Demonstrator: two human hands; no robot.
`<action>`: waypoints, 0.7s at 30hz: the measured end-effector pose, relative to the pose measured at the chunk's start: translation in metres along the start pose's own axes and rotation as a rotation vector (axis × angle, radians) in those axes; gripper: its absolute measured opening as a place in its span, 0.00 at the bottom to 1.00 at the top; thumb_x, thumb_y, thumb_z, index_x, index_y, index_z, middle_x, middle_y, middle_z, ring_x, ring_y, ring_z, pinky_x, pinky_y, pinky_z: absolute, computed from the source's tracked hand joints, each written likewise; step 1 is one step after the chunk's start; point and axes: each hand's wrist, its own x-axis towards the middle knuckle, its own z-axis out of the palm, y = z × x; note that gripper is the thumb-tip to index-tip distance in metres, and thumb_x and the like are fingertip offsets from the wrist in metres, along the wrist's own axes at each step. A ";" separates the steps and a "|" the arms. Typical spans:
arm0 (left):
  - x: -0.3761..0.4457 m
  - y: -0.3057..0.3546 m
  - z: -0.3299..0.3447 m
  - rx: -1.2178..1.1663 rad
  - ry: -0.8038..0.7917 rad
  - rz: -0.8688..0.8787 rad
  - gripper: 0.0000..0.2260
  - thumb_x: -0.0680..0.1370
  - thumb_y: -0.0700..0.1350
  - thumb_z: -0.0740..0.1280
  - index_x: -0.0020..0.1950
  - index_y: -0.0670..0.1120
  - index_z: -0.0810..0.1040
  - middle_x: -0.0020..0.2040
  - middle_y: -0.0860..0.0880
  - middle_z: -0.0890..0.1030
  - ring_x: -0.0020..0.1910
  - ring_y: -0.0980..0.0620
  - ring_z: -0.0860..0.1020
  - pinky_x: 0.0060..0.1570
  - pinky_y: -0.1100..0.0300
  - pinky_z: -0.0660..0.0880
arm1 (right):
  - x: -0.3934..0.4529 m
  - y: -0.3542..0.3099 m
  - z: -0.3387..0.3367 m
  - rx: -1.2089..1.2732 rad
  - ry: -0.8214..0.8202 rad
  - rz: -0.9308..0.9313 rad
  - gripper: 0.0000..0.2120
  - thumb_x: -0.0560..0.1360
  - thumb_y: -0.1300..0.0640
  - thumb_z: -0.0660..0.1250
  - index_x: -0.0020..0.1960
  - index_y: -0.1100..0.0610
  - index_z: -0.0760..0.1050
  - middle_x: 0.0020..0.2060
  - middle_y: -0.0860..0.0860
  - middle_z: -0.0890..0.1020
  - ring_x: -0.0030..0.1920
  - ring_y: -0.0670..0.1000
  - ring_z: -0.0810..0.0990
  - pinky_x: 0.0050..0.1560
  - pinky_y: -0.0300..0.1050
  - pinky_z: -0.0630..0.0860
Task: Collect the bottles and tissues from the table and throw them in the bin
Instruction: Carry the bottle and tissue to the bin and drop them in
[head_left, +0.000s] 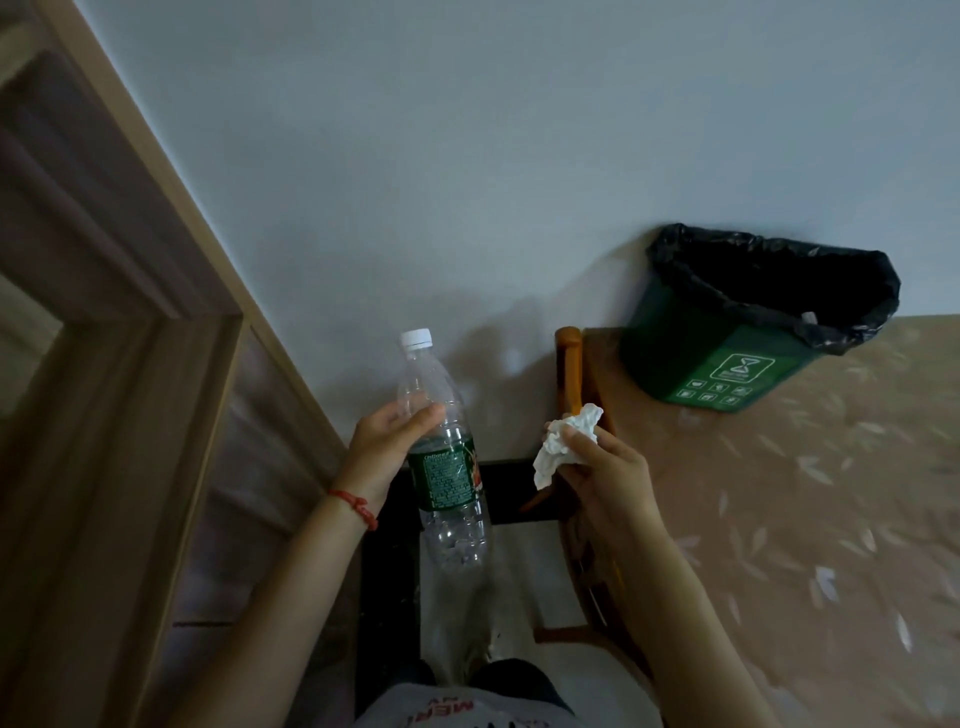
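My left hand (387, 444) grips a clear plastic bottle (447, 467) with a white cap and a green label, held upright over the floor. My right hand (605, 467) holds a crumpled white tissue (563, 444) near the corner of the table. The green bin (727, 358) with a black liner stands on the table against the wall, up and to the right of both hands. Something pale shows just inside the bin's rim.
The table (810, 493) has a tan leaf-patterned cloth and fills the right side. A wooden chair post (569, 364) rises at its near corner. A wooden door frame (156, 364) runs along the left. A white wall is ahead.
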 end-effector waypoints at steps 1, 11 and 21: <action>0.007 0.006 0.006 -0.001 -0.003 0.000 0.18 0.60 0.53 0.73 0.47 0.47 0.80 0.38 0.53 0.84 0.38 0.56 0.81 0.43 0.59 0.75 | 0.007 -0.006 -0.002 0.002 0.006 -0.007 0.04 0.73 0.60 0.69 0.45 0.59 0.82 0.40 0.57 0.84 0.44 0.57 0.81 0.52 0.53 0.76; 0.077 0.036 0.061 -0.001 -0.118 0.009 0.35 0.49 0.66 0.76 0.48 0.47 0.81 0.48 0.47 0.84 0.50 0.46 0.80 0.57 0.50 0.74 | 0.051 -0.047 -0.034 0.170 0.108 -0.050 0.04 0.74 0.63 0.67 0.46 0.63 0.80 0.38 0.55 0.84 0.38 0.50 0.83 0.42 0.43 0.79; 0.138 0.061 0.130 0.055 -0.431 -0.011 0.30 0.51 0.65 0.76 0.45 0.47 0.81 0.42 0.51 0.85 0.49 0.47 0.80 0.61 0.45 0.71 | 0.062 -0.058 -0.064 0.345 0.408 -0.090 0.04 0.73 0.65 0.67 0.47 0.64 0.79 0.33 0.52 0.85 0.35 0.49 0.84 0.37 0.40 0.81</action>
